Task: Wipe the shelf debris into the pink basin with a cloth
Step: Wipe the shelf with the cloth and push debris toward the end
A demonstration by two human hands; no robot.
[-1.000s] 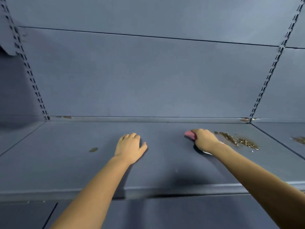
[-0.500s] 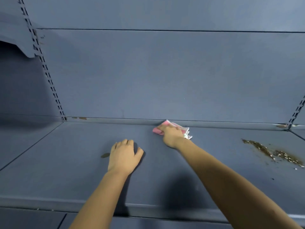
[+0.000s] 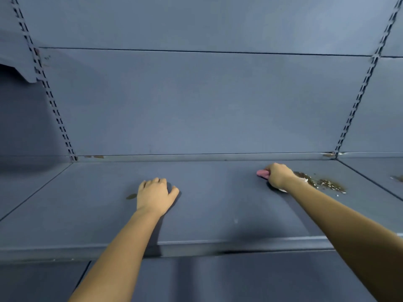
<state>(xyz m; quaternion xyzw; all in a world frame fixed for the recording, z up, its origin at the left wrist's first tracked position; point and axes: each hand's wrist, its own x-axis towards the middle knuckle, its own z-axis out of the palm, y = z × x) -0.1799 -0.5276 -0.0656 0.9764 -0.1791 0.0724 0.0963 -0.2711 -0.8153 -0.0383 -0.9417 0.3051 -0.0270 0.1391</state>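
i am watching the right hand gripping the pink cloth, fingers curled round it and pressing it down on the blue shelf, with the brown debris lying just to the right of that hand, toward the far right of the panel. the left hand is resting on the shelf with fingers loosely bent and holding nothing, a small dark spot sitting just beside it on the left. i am not seeing the pink basin anywhere in this view, so i cannot tell which edge the crumbs should be heading for. as i am judging it, the stroke in hand is a gathering sweep: i would be keeping the cloth flat and wide, starting beyond the far right end of the pile, pressing evenly and dragging slowly so grains are bunching rather than scattering or slipping into the seam at the back wall. more debris is waiting on the next panel right.
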